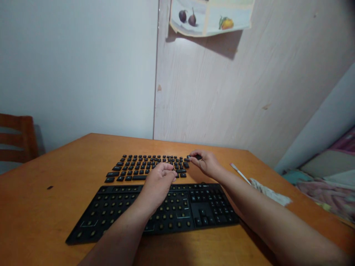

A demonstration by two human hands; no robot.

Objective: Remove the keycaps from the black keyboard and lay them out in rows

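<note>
Bench [36, 207]: far edge runs along the wall [83, 74]; left edge slants down toward the chair [24, 138]; right edge slants away beside a heap of bedding [327, 192]. Your widest stretch of wood lies left of the keyboard [195, 210], with one small dark chip [50, 187] on it. A narrower strip separates the loose keys [135, 167] from the far edge. Right side is tighter: your right forearm crosses it, and a white stick [240, 173] and crumpled cloth [270, 193] lie beyond the forearm, near the right edge.

Keyboard lies flat on the near part of the bench, its left end angled nearer you. The frame's right-hand blocks carry their keys; the main block, to the left, shows rows of small pale posts. Your left forearm crosses that block and hides part of it.

Loose keys stand in rows just past the keyboard's far edge, the long bar key [139, 177] in the nearest row.

Your hands are apart from each other. Left hand [159, 181]: over the near side of the key rows, fingers curled, thumb close to them; cannot tell whether it grips anything. Right hand [206, 162]: at the far right corner of the rows, fingers bent, something dark under them; cannot tell whether it is gripped.
</note>
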